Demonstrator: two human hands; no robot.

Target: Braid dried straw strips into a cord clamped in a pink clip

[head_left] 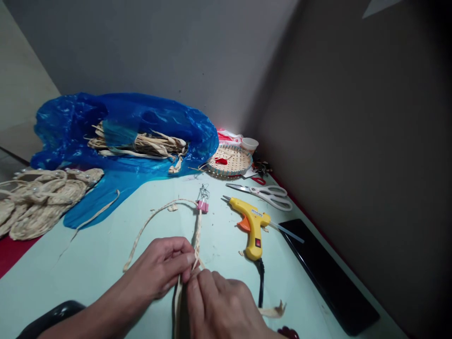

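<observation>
A narrow braid of pale dried plant fibre (197,233) runs toward me from a pink binder clip (202,206) on the table. My left hand (169,263) pinches the braid's near end between thumb and fingers. Close against it, my right hand (221,301) is closed on the loose strands, its fingertips partly hidden. One strand hangs down between the hands toward the table's near edge. From the clip a second thin braided length (148,221) curves left and lies on the table.
A yellow glue gun (252,226), white-handled scissors (270,193) and a black flat object (328,278) lie to the right. Behind are a woven basket (235,162) and a blue plastic bag (141,108) holding dried fibre. Woven slippers (49,202) sit at left.
</observation>
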